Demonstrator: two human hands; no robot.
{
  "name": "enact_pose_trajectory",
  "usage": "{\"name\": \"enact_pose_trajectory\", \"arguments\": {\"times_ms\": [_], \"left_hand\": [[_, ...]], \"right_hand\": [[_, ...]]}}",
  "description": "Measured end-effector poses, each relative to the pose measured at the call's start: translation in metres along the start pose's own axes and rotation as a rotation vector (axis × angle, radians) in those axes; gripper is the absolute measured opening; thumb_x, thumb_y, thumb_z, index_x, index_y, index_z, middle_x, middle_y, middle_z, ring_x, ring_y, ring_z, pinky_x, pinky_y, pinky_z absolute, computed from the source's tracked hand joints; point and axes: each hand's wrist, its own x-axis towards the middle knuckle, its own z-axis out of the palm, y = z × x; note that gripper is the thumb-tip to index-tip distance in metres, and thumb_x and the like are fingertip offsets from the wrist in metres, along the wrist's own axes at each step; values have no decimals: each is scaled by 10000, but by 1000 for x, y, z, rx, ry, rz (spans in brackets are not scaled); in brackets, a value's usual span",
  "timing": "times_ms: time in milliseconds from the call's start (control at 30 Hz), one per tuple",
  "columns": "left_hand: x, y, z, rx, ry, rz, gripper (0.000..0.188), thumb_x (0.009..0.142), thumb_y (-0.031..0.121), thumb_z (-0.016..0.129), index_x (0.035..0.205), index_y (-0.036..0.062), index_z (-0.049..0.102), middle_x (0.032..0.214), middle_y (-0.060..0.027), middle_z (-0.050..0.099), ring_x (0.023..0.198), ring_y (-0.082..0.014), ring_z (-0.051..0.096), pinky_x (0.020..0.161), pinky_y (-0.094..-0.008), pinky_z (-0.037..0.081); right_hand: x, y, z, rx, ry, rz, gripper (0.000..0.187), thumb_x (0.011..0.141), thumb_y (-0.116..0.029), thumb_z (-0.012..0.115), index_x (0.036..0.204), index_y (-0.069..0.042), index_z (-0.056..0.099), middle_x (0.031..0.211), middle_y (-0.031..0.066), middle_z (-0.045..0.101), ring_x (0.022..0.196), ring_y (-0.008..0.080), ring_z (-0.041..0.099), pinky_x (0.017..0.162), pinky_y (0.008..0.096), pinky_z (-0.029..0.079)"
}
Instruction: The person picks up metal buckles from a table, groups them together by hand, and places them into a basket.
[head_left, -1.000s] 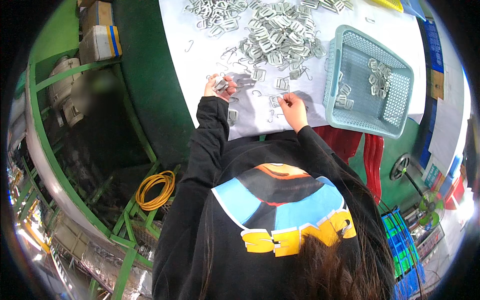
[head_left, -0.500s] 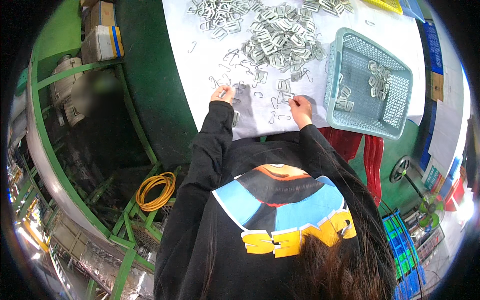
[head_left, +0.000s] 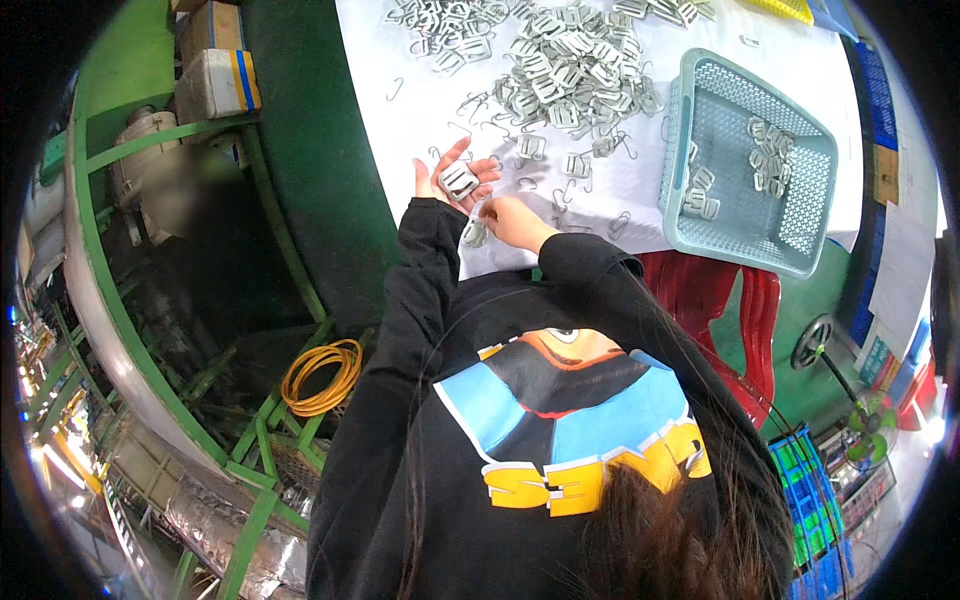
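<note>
My left hand (head_left: 453, 178) lies palm up over the near edge of the table with its fingers spread, and a flat grey metal buckle (head_left: 459, 182) with slots rests on it. Close beside it my right hand (head_left: 513, 222) has its fingertips pinched together; whatever is between them is too small to make out. Another buckle (head_left: 475, 233) shows just below those fingertips. Beyond my hands lie loose wire hooks (head_left: 562, 197) and single buckles on the white tabletop (head_left: 400, 130). A large heap of buckles (head_left: 570, 75) sits farther back.
At the right edge of the table stands a grey-blue perforated basket (head_left: 750, 245) with several buckles in it. A second heap of buckles (head_left: 450, 30) lies at the far left. A red plastic chair (head_left: 700, 285) is under the table's right side, and a green metal frame (head_left: 265, 220) stands to the left.
My right hand has moved left from among the loose pieces to beside my left hand. My left hand has turned palm up and spread its fingers, showing the buckle on it.
</note>
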Motion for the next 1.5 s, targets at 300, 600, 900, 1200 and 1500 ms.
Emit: {"name": "enact_pose_trajectory", "arguments": {"times_ms": [300,600,900,1200,1500], "left_hand": [[11,-24,-32,-260,137,85,623,813,513,166,1061,-10,397,1074,-248,414,1023,-359,412,776,-382,428],[7,-23,-46,166,90,124,471,859,396,259,1136,40,394,912,-79,485,690,-152,449,490,-219,364],[15,-40,-30,304,324,59,346,789,54,483,1128,68,416,709,-54,505,513,-123,459,427,-239,398],[22,-54,-20,737,220,106,421,760,-7,487,1163,38,375,674,-31,513,556,-97,497,528,-233,449],[23,-57,4,888,86,3,408,718,15,569,1107,8,444,660,-18,508,528,-68,446,460,-203,371]], "right_hand": [[-10,-13,-72,-229,601,60,258,677,-156,575,907,-54,518,847,137,521,749,291,534,638,373,429],[21,-14,-88,-775,331,58,282,667,-149,586,915,-50,493,904,115,465,744,260,536,590,348,454],[-26,4,-115,946,383,317,162,719,-137,564,803,-3,529,627,-14,467,549,55,451,448,189,360],[-51,52,-92,684,460,544,152,721,-164,587,764,-22,558,606,3,529,451,75,427,431,235,367],[-68,42,-99,499,455,492,206,697,-209,594,752,-10,587,629,21,566,487,65,483,461,218,384]]}}
